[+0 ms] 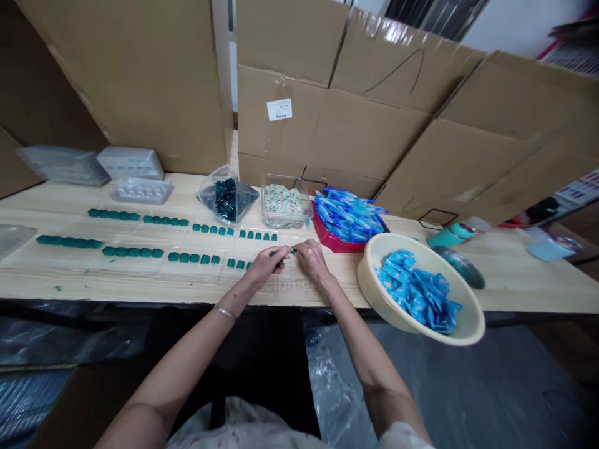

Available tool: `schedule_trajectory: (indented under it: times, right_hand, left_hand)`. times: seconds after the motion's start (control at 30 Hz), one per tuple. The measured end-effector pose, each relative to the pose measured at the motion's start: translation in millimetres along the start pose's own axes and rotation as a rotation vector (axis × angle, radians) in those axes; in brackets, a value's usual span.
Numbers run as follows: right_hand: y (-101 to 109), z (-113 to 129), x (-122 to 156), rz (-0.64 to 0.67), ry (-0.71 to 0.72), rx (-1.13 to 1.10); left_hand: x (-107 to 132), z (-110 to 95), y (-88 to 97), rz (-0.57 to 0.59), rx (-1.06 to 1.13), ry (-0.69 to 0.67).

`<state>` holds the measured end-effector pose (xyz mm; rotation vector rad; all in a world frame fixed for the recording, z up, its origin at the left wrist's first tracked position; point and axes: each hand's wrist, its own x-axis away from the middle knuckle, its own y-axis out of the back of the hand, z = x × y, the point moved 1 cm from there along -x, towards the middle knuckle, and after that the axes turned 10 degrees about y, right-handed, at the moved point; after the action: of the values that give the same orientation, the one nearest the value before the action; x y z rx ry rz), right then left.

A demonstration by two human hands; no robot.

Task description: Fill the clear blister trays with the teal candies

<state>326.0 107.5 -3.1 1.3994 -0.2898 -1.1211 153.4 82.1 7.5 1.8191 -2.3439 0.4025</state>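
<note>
My left hand (267,267) is closed, with something dark partly showing at its fingers that I cannot make out. Close beside it, my right hand (312,259) pinches a small green piece (294,251) between its fingertips. Both hands are over clear plastic trays (294,285) at the table's front. To their left, short rows of green square pieces (194,257) sit in similar trays, and a second row of green pieces (213,230) runs behind. Farther left, the pieces (69,241) look taller and rounded.
Behind my hands stand a bag of dark green pieces (225,198), a clear box of small pale pieces (283,202) and a red tray (334,240) of blue packets. A cream basin (374,293) with blue sachets overhangs the front edge. Cardboard (281,143) walls the back.
</note>
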Motion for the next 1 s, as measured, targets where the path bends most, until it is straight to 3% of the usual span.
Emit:
schedule_trajectory:
  times: [0.07, 0.13, 0.27, 0.4, 0.53, 0.77, 0.9, 1.0]
  right_hand:
    - [5, 6, 4, -0.145, -0.033, -0.133]
    - [11, 16, 7, -0.266, -0.073, -0.286]
    - [20, 45, 6, -0.291, -0.057, -0.4]
    - [18, 57, 5, -0.272, -0.049, -0.368]
    - [14, 51, 9, -0.327, -0.16, -0.553]
    - [15, 41, 16, -0.441, -0.539, -0.88]
    - [17, 40, 17, -0.456, -0.556, -0.856]
    - [16, 40, 20, -0.43, -0.486, -0.802]
  left_hand:
    - [2, -3, 2.7, 0.055, 0.425, 0.145]
    - [4, -5, 4.4, 0.088, 0.686, 0.227]
    - [5, -6, 0.9, 0.122, 0.838, 0.28]
    - [6, -8, -7.2, 0.128, 0.829, 0.316]
    - [7, -9, -10.4, 0.157, 0.8, 0.327]
    - [11, -2, -15.8, 0.211, 0.625, 0.163]
    - [9, 1, -22.9, 0.078, 0.375, 0.07]
    - [5, 2, -24.5, -0.046, 0.205, -0.043]
